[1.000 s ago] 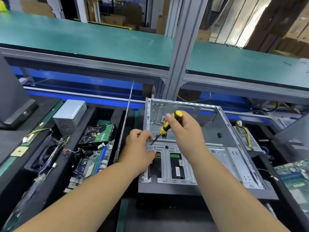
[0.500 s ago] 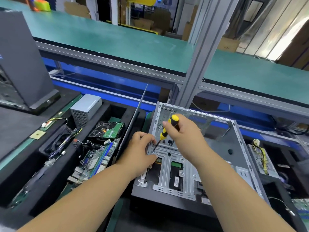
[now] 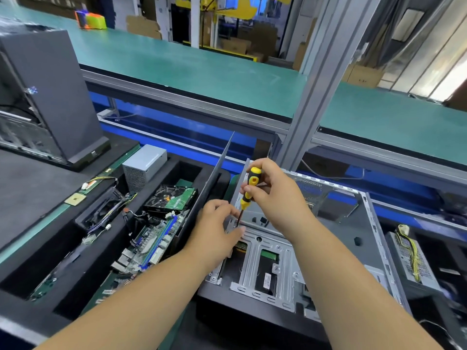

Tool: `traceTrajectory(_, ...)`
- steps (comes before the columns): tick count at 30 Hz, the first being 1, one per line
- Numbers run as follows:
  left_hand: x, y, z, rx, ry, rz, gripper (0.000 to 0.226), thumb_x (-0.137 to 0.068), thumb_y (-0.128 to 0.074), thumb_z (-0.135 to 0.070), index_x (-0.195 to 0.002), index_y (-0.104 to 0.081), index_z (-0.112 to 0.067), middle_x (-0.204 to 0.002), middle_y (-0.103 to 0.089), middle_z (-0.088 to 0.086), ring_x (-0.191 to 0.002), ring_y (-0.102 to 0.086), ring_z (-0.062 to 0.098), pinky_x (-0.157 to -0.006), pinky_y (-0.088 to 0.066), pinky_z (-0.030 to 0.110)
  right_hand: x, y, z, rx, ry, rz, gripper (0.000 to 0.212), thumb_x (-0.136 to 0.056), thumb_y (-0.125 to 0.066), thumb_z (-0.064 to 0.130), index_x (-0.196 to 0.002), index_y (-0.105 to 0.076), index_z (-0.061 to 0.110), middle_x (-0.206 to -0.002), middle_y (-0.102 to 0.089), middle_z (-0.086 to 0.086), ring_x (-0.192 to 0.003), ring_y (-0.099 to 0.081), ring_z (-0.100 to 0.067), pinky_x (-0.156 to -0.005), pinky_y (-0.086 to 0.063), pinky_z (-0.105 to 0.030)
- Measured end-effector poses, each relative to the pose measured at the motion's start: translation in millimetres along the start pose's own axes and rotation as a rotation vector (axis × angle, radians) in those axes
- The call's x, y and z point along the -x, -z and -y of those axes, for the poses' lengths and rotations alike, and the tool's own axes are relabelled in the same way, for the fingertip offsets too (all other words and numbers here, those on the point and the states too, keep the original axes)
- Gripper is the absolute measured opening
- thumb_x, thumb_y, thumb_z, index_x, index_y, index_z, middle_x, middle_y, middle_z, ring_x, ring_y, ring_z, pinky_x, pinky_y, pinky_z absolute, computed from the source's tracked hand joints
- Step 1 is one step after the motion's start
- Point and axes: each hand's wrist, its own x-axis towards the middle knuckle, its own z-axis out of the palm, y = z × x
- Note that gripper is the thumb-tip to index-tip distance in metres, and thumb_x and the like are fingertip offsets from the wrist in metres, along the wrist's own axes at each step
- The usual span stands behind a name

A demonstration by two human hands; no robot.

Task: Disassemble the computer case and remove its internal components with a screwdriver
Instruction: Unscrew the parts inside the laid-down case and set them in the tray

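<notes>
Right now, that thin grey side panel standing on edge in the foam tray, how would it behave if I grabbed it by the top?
The side panel is a thin flat sheet, so it would probably flex or wobble. It leans on edge in the foam tray, so a nudge might tip it toward the circuit boards. Its narrow edge looks hard to hold.

A long green belt (image 3: 202,69) runs across the back, with a grey metal post (image 3: 310,97) standing in front of it. On the left, a black foam tray (image 3: 63,248) holds a silver power box (image 3: 144,165), a green circuit board (image 3: 151,243) and a fan (image 3: 164,198). A dark grey computer tower (image 3: 48,97) stands far left.
</notes>
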Motion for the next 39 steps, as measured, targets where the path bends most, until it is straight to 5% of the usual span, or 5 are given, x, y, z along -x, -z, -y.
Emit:
traceTrajectory(10, -11, 13, -18, 0.666, 0.023, 0.042, 0.031, -0.096, -0.04, -0.033, -0.102, -0.071, -0.033, -0.107, -0.071, -0.004, -0.107, -0.063, 0.012, -0.094, -0.045, 0.028, 5, 18, 7, 0.1, 0.099, 0.161, 0.031, -0.092, -0.062, 0.004, -0.102, -0.056, 0.032, -0.096, -0.069, 0.013, -0.096, -0.064, -0.006, -0.09, -0.052, -0.033)
traceTrajectory(16, -8, 6, -16, 0.668, 0.006, 0.128, 0.031, -0.1, -0.047, -0.027, -0.12, -0.067, -0.014, -0.115, -0.071, 0.005, -0.115, -0.062, 0.018, -0.101, -0.045, 0.027, -3, 24, 15, 0.109, 0.037, 0.327, 0.034, -0.095, -0.053, 0.0, -0.108, -0.056, 0.031, -0.112, -0.059, -0.001, -0.112, -0.048, -0.013, -0.066, -0.04, 0.002)
traceTrajectory(21, -11, 10, -16, 0.625, 0.012, 0.023, 0.018, -0.094, -0.059, -0.015, -0.099, -0.075, -0.02, -0.098, -0.076, -0.002, -0.097, -0.068, 0.007, -0.085, -0.048, 0.015, -7, 22, 20, 0.28, 0.143, 0.287, 0.021, -0.093, -0.062, 0.022, -0.112, -0.065, 0.03, -0.117, -0.052, 0.005, -0.121, -0.036, -0.016, -0.1, -0.033, -0.029)
traceTrajectory(27, -9, 7, -16, 0.567, -0.02, -0.049, 0.02, -0.092, -0.061, -0.012, -0.107, -0.074, -0.012, -0.103, -0.074, -0.001, -0.099, -0.067, 0.004, -0.085, -0.045, 0.012, 0, -15, 30, -0.578, -0.085, 0.082, 0.013, -0.095, -0.06, 0.028, -0.09, -0.064, 0.017, -0.076, -0.055, 0.005, -0.069, -0.055, -0.009, -0.067, -0.047, -0.024)
traceTrajectory(39, -2, 2, -18, 0.554, -0.044, -0.109, 0.022, -0.09, -0.067, -0.011, -0.101, -0.076, -0.028, -0.096, -0.075, 0.005, -0.093, -0.067, 0.014, -0.085, -0.051, 0.029, -17, -27, 22, -0.654, -0.046, 0.09, 0.047, -0.089, -0.056, 0.029, -0.045, -0.042, 0.021, -0.044, -0.03, 0.004, -0.041, -0.025, -0.013, -0.045, -0.025, -0.021)
